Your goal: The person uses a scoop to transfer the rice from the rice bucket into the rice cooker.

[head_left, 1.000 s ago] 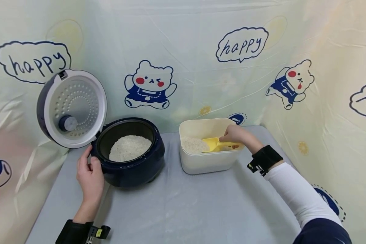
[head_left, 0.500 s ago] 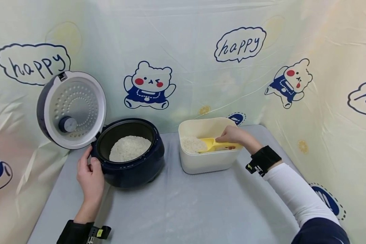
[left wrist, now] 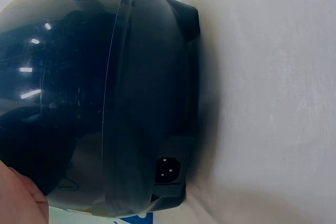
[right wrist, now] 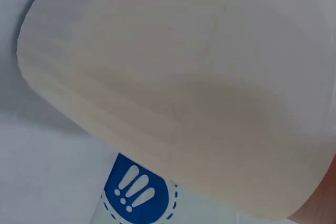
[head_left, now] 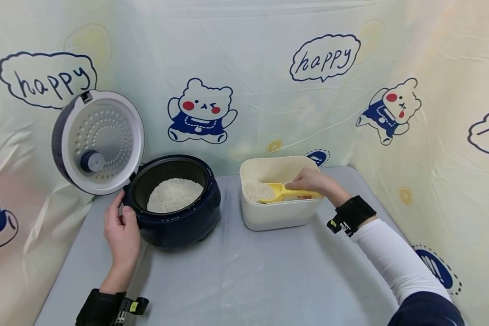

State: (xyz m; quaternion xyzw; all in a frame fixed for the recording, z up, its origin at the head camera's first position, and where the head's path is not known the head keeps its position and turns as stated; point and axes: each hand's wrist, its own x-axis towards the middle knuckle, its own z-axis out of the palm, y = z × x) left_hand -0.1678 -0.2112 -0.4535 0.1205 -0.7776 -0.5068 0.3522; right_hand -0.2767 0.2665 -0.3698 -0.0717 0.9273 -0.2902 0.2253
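In the head view my left hand [head_left: 122,237] rests against the side of a dark blue rice cooker [head_left: 181,231], its fingers near the hinge and the thumb by the rim. White rice [head_left: 175,195] is heaped in the cooker's pot. My right hand [head_left: 307,180] grips the handle of a yellow scoop [head_left: 283,193] inside a cream bin [head_left: 281,215]. The scoop's front end meets the rice [head_left: 257,190] at the bin's left side. The right wrist view shows mostly the bin's outer wall [right wrist: 173,87]; the scoop is hidden there.
The cooker's lid [head_left: 102,140] stands raised at the left, its inner side facing out. A grey cloth [head_left: 236,276] covers the table. Printed curtains [head_left: 261,90] hang close behind. The left wrist view shows a power socket [left wrist: 168,170] low on the cooker.
My right hand has pushed the scoop a little to the left, into the rice in the bin. My left hand stays at the cooker. The head view has shifted slightly.
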